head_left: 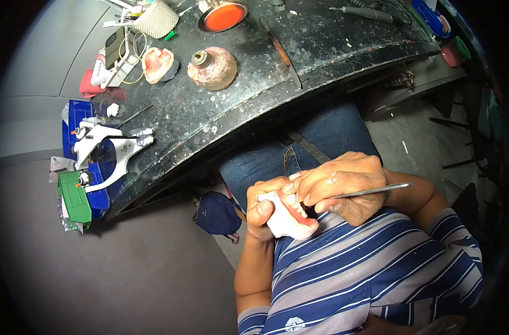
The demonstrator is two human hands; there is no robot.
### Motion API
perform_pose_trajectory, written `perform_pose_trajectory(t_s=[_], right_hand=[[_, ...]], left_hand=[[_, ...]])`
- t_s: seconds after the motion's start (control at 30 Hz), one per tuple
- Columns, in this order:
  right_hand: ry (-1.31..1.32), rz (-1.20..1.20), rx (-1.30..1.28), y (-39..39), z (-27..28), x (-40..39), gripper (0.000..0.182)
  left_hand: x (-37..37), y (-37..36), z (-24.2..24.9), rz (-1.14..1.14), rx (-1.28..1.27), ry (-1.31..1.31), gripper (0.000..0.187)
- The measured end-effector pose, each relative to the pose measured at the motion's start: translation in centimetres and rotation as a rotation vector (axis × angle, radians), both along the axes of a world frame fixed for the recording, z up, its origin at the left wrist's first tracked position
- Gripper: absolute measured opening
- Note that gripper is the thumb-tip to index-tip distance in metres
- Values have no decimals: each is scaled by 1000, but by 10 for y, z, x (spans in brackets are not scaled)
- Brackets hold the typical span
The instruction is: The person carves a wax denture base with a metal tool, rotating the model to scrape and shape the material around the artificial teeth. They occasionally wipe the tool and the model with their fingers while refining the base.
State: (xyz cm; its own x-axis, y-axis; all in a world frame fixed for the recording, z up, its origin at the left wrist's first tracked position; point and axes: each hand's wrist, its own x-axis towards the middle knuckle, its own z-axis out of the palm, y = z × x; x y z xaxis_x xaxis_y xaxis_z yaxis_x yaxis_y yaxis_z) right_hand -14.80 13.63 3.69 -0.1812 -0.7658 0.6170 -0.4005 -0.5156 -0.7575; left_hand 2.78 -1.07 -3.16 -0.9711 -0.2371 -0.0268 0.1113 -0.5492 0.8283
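Observation:
My left hand (260,209) grips a dental cast (285,220) of white plaster with pink wax and a row of pale teeth along it. It is close in front of my striped shirt, above my lap. My right hand (346,187) is closed around a slim metal carving tool (377,191), whose shaft sticks out past the palm to the right. The fingers of this hand are bunched right at the teeth and meet the left fingertips there. The tool's working tip is hidden behind the fingers.
On the dark bench (232,103) lie a wooden-handled knife (281,53), a wax-smeared round burner (212,68), another pink cast (158,65), a dish of orange-red wax (223,19) and a handpiece (369,14). A white articulator (112,148) rests by blue and green trays (74,196) at the left edge.

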Motion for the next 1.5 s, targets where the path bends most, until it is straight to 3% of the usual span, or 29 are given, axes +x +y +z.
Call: perform_pose_trajectory(t_s=[0.3,0.4,0.5,0.63,0.73,0.8,1.13,1.2,1.3,1.4,1.5], right_hand=[[-29,26,2,-1,-3,-4,19],[-185,-65,40,3,-8,-11,22],[-379,-110,-30,0,-15,-16,36],[-355,-297,-56,0,-21,-21,41],[-488,-260,-66,2,-26,-19,27],[-485,-239,-51,6,-32,-21,26],[-238,-301,86,8,-20,-12,24],[-214,-331,71,2,-19,-13,22],[-224,-359,111,-2,-16,-10,18],[-31,-363,130,-9,-11,-11,12],[-41,-354,164,-10,-13,-9,12]], left_hand=[[0,0,-2,-1,3,4,82],[-3,-2,1,-15,41,37,80],[-13,6,13,159,-41,3,75],[-15,3,8,328,-272,18,79],[-15,3,7,414,-409,5,78],[-17,5,7,517,-529,0,72],[-15,7,0,572,-522,-27,68],[-14,1,-2,564,-829,-34,74],[-18,5,7,601,-1013,-47,79],[-23,10,14,649,-1166,-57,83],[-24,14,9,677,-1196,-20,90]])
